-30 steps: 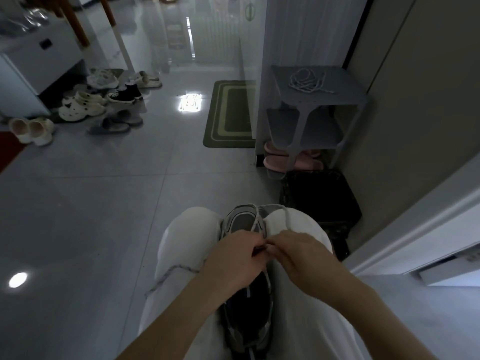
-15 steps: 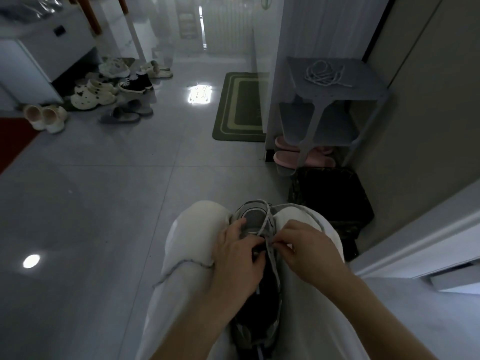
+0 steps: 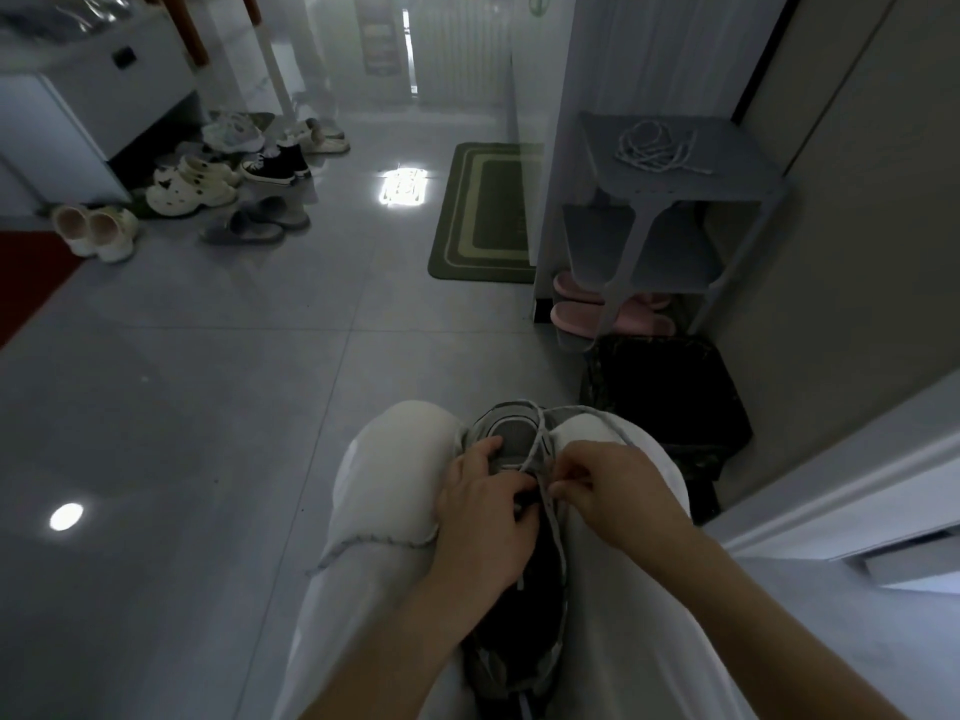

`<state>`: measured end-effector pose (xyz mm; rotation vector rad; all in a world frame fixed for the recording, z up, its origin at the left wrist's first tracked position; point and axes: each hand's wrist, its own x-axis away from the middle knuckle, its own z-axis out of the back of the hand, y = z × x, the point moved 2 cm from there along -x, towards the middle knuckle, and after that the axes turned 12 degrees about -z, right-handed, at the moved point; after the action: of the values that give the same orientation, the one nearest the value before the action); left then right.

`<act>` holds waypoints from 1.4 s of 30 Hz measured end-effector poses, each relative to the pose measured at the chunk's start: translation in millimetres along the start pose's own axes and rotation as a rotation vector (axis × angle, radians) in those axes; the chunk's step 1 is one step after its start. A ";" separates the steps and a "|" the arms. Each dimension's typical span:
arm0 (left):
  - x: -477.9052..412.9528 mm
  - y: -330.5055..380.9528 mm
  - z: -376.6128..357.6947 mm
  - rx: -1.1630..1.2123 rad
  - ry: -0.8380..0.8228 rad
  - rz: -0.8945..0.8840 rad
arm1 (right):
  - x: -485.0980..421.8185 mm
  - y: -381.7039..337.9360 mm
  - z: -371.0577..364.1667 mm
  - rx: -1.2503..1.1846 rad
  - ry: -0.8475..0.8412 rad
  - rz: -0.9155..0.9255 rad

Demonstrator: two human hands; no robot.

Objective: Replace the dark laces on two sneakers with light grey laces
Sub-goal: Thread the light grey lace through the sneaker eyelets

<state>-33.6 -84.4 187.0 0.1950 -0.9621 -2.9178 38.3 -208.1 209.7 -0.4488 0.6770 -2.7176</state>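
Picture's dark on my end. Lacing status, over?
Left hand grips sneaker between the knees. Right hand pinches light grey lace. Another lace coiled on shelf; nothing blocking.

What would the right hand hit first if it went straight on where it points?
Likely the left hand, just across the sneaker; the right hand, pinching the light grey lace, points at it. Depth is unclear.

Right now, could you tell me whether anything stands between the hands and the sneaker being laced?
Nothing visible does. The left hand grips the sneaker, which is wedged between the knees, and the right hand pinches the light grey lace directly over the shoe's front.
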 end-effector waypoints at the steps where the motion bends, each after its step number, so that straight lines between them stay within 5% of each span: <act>1: -0.7 0.1 -0.1 -0.012 -0.003 -0.001 | -1.2 0.1 0.6 -0.011 -0.026 -0.024; 11: -11.6 1.8 8.3 -0.177 -0.008 -0.124 | -8.5 -1.8 7.1 -0.067 -0.095 -0.042; 21: -19.3 -4.7 7.3 -0.102 -0.038 -0.126 | -6.1 0.3 5.5 -0.229 -0.131 -0.112; 29: -22.0 -6.0 18.9 -0.149 -0.103 -0.202 | -0.7 -10.3 14.4 -0.090 -0.302 -0.169; 35: -12.3 -9.6 26.1 0.017 -0.134 -0.141 | 4.5 -22.0 17.2 0.194 -0.187 -0.183; 38: -1.4 -34.2 57.5 0.208 0.048 -0.059 | 5.5 -11.4 18.0 0.171 -0.180 -0.221; 42: 18.5 -84.1 109.8 0.114 0.188 -0.036 | 6.0 -9.0 12.6 0.093 -0.148 -0.176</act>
<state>-69.0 45.8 222.5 0.4873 -1.1044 -2.8135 35.6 -207.8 226.1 -0.7086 0.4899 -2.8282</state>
